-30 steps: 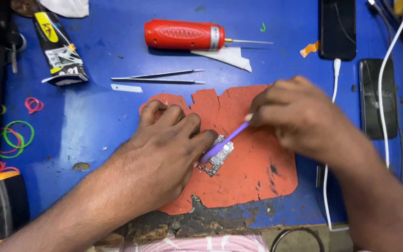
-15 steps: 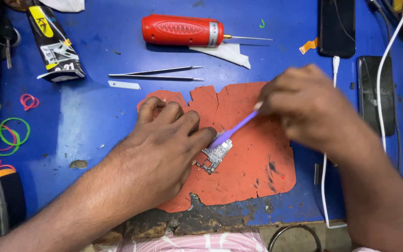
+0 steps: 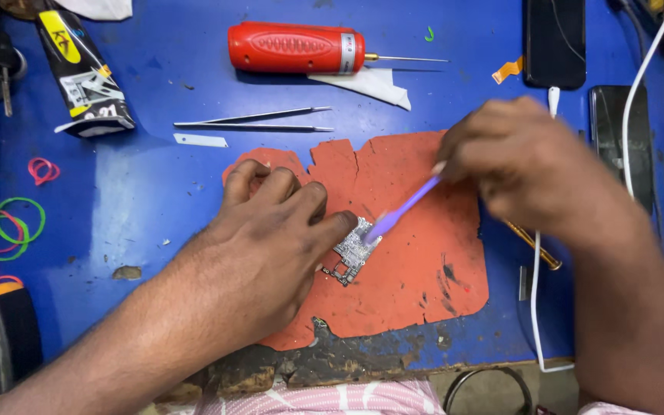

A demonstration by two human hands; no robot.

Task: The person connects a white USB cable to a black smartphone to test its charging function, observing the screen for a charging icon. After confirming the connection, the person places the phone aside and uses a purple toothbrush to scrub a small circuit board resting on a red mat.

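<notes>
On the blue bench [image 3: 117,207], the left hand [image 3: 270,238] presses curled fingers onto a small circuit board [image 3: 353,251] lying on the orange mat [image 3: 416,277], while at its two o'clock the right hand [image 3: 524,173] pinches a purple brush [image 3: 401,209], tip touching the board.

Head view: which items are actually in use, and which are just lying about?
In use:
left hand pinning the circuit board
right hand holding the purple brush
orange mat

Lying about:
red screwdriver
tweezers
glue tube
rubber bands
phone
</notes>
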